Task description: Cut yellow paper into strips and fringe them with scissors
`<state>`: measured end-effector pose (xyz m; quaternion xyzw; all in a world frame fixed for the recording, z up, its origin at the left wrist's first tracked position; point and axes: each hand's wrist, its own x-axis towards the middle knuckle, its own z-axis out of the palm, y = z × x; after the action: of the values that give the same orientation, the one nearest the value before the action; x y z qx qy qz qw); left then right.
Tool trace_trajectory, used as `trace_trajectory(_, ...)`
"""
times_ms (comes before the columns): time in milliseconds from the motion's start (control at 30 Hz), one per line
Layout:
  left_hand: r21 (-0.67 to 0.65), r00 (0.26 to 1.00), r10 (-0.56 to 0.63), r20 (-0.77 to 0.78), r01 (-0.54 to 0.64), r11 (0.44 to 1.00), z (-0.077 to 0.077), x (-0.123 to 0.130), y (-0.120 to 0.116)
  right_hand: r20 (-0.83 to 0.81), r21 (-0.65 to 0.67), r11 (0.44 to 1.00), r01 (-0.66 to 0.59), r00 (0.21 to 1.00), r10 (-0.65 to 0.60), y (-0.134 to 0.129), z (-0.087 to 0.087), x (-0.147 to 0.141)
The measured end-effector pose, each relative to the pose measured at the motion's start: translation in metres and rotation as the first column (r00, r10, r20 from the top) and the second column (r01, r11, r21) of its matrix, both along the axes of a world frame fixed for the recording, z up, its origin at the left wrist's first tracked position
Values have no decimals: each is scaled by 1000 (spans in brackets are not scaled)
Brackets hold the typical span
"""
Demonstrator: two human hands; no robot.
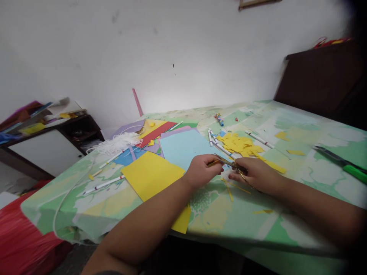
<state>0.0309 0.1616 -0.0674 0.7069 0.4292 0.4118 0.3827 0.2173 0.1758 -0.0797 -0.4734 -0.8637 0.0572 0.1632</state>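
My right hand (258, 173) grips a pair of scissors (231, 163) by the handles, blades pointing left toward my left hand (202, 170). My left fingers are pinched on a small yellow paper piece (212, 163), mostly hidden by the fingers, close beside the blades. Just beyond the scissors lies a heap of cut yellow paper scraps (239, 144). Thin yellow strips (229, 191) rest on the table below the hands. A yellow sheet (153, 175) lies left of my left hand, and a light blue sheet (183, 147) is behind it.
A patterned green cloth (218, 219) covers the table. White markers (259, 139) lie scattered about. At the right is a green-handled knife (354, 172). Tangled white string (123, 141) and a red sheet (156, 133) lie at the left, near a low cabinet (48, 151).
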Motion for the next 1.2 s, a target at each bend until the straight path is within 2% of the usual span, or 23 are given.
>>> trace_trajectory(300, -144, 987, -16, 157, 39, 989, 6, 3, -5, -14, 14, 1000, 6, 1000, -6, 5, 0, 3)
trace_trajectory(533, -240, 976, -2, 218, 55, 969, 8, 3, -5, -23, -2, 1000, 22, 999, -22, 7, 0, 4)
trace_trajectory(767, -262, 980, 13, 198, 40, 964, 7, 3, -4, -29, 10, 1000, -9, 1000, 9, 7, 0, 5)
trace_trajectory(1200, -231, 972, -16, 233, 71, 970, 3, 3, -2, 11, -24, 1000, 18, 1000, -17, 6, 0, 4)
